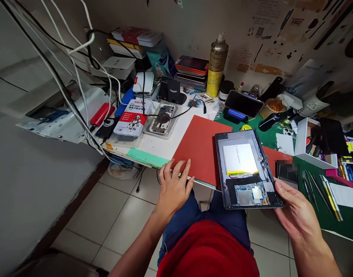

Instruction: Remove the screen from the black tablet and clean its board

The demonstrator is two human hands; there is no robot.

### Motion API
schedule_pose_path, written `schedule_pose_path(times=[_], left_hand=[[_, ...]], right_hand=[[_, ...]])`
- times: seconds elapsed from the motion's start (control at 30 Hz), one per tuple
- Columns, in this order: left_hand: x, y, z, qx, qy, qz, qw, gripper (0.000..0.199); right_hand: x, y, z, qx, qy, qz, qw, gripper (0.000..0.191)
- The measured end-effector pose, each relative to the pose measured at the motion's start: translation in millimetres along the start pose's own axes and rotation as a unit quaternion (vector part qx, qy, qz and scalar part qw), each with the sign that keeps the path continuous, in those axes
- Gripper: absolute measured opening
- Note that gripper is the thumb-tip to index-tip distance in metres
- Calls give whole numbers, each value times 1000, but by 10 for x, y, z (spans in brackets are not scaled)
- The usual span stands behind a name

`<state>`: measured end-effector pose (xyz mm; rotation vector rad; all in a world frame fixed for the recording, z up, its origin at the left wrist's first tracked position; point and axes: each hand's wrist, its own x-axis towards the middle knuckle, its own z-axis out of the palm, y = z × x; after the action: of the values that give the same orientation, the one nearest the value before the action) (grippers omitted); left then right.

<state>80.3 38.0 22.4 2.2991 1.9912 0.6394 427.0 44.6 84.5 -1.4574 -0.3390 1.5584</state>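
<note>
An opened tablet point(248, 177) is held tilted above the desk's front edge, its inside facing me. Its silver battery point(240, 158) fills the upper part, and a blue circuit board point(248, 195) shows at the lower end. My right hand point(296, 209) grips the tablet by its lower right corner, thumb on the rim and fingers underneath. My left hand point(175, 184) lies with fingers spread on the near left corner of a red-brown mat point(203, 144). Part of the mat is hidden behind the tablet.
Tweezers point(320, 188) and other slim tools lie at right, near a white box point(316, 148) of tools. A spray can point(217, 67) and a propped phone point(243, 104) stand behind. At left are a battery box point(132, 119), an opened phone point(163, 119) and hanging cables point(78, 77).
</note>
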Motion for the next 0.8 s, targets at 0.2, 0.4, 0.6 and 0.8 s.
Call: schedule_pose_path(times=[0.2,0.4,0.6,0.8], left_hand=[[-3,24,35,54,-57,88,993,65],[103,209,72,45,-75,129,988,69],[116,342,137,41,-84,162,982,70],[102,257,17,-58,-58,181,980,76]], right_hand=[[-38,30,-61,-7,19,-7,1000,50],[-74,68,-98,-5,27,-15,1000,49],[-125,84,-62,4,15,-20,1000,44],[-1,100,100,-12,-63,-35,997,46]])
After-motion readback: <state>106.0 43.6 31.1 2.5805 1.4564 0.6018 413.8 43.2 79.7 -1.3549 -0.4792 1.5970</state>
